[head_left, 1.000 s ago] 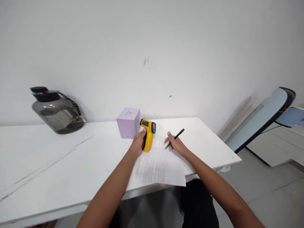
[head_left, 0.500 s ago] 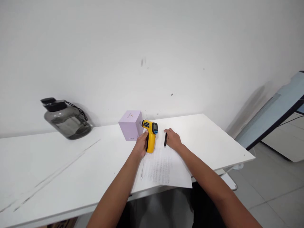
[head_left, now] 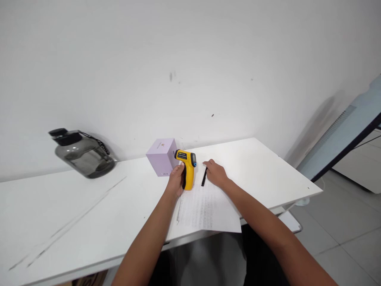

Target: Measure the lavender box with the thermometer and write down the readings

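My left hand point(head_left: 176, 178) is wrapped round the grip of a yellow and black infrared thermometer point(head_left: 189, 174), held upright with its small screen turned to the right. Close behind it stands a lilac box point(head_left: 162, 159). My right hand point(head_left: 216, 172) is closed at the upper end of a slim black pen point(head_left: 204, 177), which slants down to the left. Its fingertips are partly hidden. Below both hands lies a sheet of paper point(head_left: 220, 212) with rows of faint print, its front edge reaching past the table edge. A thin pale stick point(head_left: 178, 212) rests along the sheet's left side.
A grey see-through water bottle point(head_left: 86, 157) with black lid and strap stands on the white table point(head_left: 89, 222) at the left, against the wall. Off the table's right end, a pale blue panel with a dark edge point(head_left: 336, 139) leans at a slant.
The thermometer has turned a little, showing more of its side and less of its screen. The pen's lower end has swung left. The whole view has tilted slightly.
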{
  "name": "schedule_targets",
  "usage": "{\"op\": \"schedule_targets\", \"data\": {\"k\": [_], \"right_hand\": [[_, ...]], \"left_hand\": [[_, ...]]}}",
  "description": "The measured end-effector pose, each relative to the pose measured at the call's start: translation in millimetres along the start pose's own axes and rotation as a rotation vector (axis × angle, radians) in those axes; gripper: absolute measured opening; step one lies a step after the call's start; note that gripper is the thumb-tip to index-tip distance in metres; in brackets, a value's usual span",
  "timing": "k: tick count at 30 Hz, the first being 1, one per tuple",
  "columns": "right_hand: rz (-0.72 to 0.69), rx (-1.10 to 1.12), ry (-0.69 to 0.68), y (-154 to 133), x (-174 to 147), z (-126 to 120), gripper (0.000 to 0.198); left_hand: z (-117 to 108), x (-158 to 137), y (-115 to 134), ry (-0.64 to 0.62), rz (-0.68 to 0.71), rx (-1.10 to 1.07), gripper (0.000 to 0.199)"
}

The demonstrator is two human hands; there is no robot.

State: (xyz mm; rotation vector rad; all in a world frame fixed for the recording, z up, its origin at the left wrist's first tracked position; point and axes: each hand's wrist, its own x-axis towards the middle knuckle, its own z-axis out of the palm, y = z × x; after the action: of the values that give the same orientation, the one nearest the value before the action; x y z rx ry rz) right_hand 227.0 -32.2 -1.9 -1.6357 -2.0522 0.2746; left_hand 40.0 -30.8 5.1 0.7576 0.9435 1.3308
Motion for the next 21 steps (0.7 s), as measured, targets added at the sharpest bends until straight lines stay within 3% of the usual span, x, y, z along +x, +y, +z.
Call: {"op": "schedule_targets", "data": {"k": [5, 12, 16, 19, 21], "right_hand": [[-0.086, 0.376, 0.157, -8.9, -10.1, -4.0, 0.035], [-0.17, 0.673, -0.029, -26.8, -14.8, 7.7, 0.054], [-0.109, 0.956, -0.129, -31.8, -16.8, 13.4, 0.055], [-0.039, 1.124, -0.126, -38.2, -17.9, 10.9, 0.054], [-0.013, 1.236, -0.09, -42.9, -18.1, 5.5, 0.055]], "left_hand": [[3.9, -2.5, 3.7, 0.004, 0.022, -0.03, 0.049], [12.7, -15.4, 5.7, -0.122, -0.01, -0.09, 0.047], [15.8, -19.8, 3.2, -0.168, -0.028, -0.033, 0.044], [14.9, -20.6, 4.2, -0.174, 0.07, 0.064, 0.044], [12.8, -22.4, 6.5, -0.103, 0.255, 0.26, 0.042]]}}
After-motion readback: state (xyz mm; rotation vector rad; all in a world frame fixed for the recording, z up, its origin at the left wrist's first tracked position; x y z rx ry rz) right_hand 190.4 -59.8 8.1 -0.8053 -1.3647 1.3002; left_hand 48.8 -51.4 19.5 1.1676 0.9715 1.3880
